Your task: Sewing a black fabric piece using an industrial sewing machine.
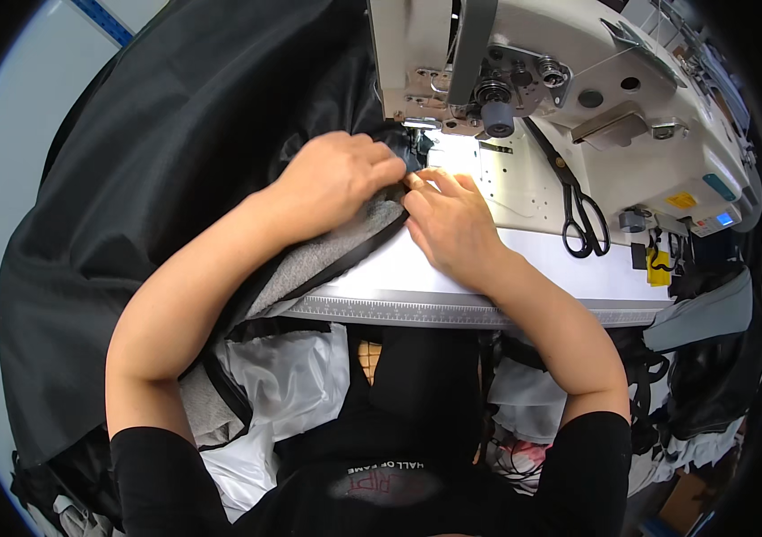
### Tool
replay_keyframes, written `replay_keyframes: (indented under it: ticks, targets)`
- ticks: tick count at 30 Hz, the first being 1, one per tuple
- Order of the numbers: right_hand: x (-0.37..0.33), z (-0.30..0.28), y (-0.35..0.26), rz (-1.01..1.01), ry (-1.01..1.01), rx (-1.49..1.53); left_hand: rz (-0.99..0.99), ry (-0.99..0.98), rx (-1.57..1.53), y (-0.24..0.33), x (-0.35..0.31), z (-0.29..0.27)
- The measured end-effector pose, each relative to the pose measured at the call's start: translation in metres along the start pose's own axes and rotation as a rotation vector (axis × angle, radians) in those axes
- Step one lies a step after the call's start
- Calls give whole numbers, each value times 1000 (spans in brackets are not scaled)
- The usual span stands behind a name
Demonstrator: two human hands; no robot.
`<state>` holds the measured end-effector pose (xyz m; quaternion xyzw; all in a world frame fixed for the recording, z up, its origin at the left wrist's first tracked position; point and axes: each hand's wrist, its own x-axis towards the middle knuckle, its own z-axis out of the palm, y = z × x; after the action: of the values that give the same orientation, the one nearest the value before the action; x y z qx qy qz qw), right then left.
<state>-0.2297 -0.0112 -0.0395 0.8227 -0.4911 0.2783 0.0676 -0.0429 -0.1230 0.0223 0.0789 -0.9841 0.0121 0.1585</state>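
A large piece of black fabric [175, 116] drapes over the left side and runs up to the needle area of a white sewing machine [533, 45]. Its edge has a grey lining [309, 259] and a black binding strip [349, 259]. Close to the presser foot, my left hand [336, 183] is closed on the fabric edge, knuckles up. My right hand [452, 219] pinches the same edge just beside it, the fingertips of both hands nearly meeting. What lies right under the fingers is hidden.
Black scissors [573, 197] lie on the machine bed to the right. A ruler strip [399, 311] runs along the table's front edge. White glossy fabric [296, 376] hangs below at the left. Grey and black cloth [703, 313] is heaped at the right.
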Motion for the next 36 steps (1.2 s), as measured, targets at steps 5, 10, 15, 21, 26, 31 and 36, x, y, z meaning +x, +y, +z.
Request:
replay_keyframes:
  ticks: [5,10,15,21,26,31,36]
  targets:
    - [-1,-5,-6,61,43,-89,-53,-47,-63,21,-8,9]
    - [0,-4,-8,148,117,-158,39,84,-23,20,0,17]
    - [-3,-9,-5,-140,131,-110,6,194,-118,18,-5,31]
    - [-5,-6,-8,-129,193,-96,-68,97,-195,26,0,31]
    - [-3,-7,-8,-83,207,-85,-130,17,-143,27,3,30]
    - [-1,-3,-5,-47,234,-66,-190,88,-163,26,3,37]
    - [-1,-6,2,-75,223,-39,-79,210,104,26,-7,14]
